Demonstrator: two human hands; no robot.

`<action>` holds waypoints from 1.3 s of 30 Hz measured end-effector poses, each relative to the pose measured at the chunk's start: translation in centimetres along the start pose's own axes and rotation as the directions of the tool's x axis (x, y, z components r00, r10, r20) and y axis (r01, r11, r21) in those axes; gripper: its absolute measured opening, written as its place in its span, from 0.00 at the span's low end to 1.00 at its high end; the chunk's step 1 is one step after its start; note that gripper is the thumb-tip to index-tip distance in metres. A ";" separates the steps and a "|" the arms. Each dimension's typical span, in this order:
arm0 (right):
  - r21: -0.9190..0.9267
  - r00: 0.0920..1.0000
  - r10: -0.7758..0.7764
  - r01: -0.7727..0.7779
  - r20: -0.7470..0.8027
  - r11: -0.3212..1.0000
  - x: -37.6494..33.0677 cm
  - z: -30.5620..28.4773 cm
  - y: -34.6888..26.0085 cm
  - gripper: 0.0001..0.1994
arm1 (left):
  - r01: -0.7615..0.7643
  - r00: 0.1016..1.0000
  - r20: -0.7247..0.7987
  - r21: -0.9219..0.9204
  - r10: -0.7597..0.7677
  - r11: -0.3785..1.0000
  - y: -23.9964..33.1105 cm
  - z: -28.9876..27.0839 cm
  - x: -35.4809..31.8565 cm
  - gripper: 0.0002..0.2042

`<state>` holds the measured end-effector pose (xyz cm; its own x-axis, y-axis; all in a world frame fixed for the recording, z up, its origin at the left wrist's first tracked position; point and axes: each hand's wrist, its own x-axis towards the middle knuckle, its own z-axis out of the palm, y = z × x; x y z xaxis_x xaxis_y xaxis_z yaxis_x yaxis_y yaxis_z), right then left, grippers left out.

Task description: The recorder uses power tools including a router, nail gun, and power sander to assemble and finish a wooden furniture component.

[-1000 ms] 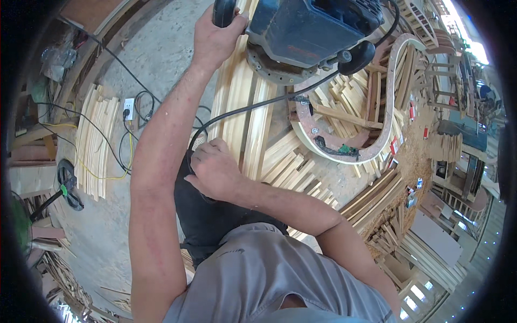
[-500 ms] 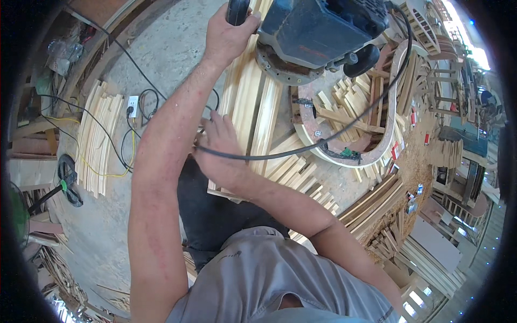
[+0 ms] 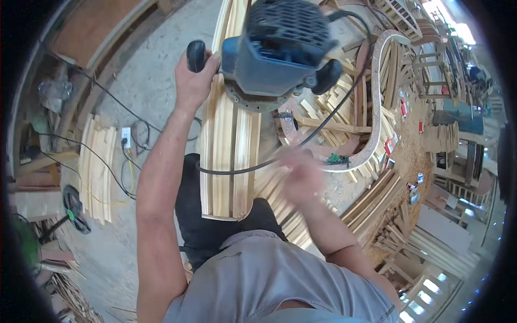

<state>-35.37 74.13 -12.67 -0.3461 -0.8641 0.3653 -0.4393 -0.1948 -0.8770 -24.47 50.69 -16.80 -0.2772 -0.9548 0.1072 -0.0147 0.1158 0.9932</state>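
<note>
A dark blue and black router stands on a bundle of long, pale wooden strips that runs away from me. My left hand, closed, grips the router's black left-side handle. The black knob on its right side has no hand on it. To the right of the strips is my right hand, smeared by motion and close to the router's black cord. Whether it touches the cord I cannot tell. The cord loops across the strips in front of the router.
An oval wooden frame with wood pieces inside lies to the right. On the left are a stack of slats, a white power strip with cables, and a black wheel. Sawdust covers the floor at right.
My right hand has moved right, from beside my left forearm to past the strips. The view has shifted, and the router with my left hand appears lower and further left.
</note>
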 end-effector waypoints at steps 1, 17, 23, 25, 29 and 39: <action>0.030 0.960 -0.008 0.017 -0.281 0.999 2.3 -2.4 1.8 0.06 | 0.001 1.000 0.015 0.013 -0.001 1.000 -0.2 0.0 0.0 0.11; 0.255 0.864 0.155 -0.032 -0.478 0.966 15.4 -4.2 11.6 0.13 | -0.035 0.996 -0.084 0.054 0.040 0.998 -0.3 0.8 0.9 0.09; -0.119 0.931 -0.010 -0.036 -0.366 0.992 17.8 -4.6 12.1 0.16 | -0.001 0.993 -0.115 0.015 0.003 1.000 -1.7 1.0 1.4 0.09; 0.053 0.918 0.045 -0.026 -0.394 0.998 18.0 -4.4 12.5 0.15 | 0.016 0.996 -0.091 0.050 -0.011 0.999 -2.1 0.6 1.0 0.09; 0.252 0.933 0.032 0.063 -0.358 0.966 17.8 -4.5 12.9 0.15 | -0.087 0.996 -0.033 0.019 0.088 0.996 -1.9 0.5 1.3 0.09; -0.047 0.913 0.082 -0.109 -0.399 0.993 16.9 -5.1 14.0 0.10 | -0.082 0.996 -0.057 -0.158 0.073 0.984 -3.3 1.0 2.7 0.09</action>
<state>-51.61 59.14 -17.12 -0.6825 -0.6203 0.3865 -0.4371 -0.0773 -0.8961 -26.16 48.06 -19.84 -0.2219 -0.9579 0.1822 0.1599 0.1486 0.9759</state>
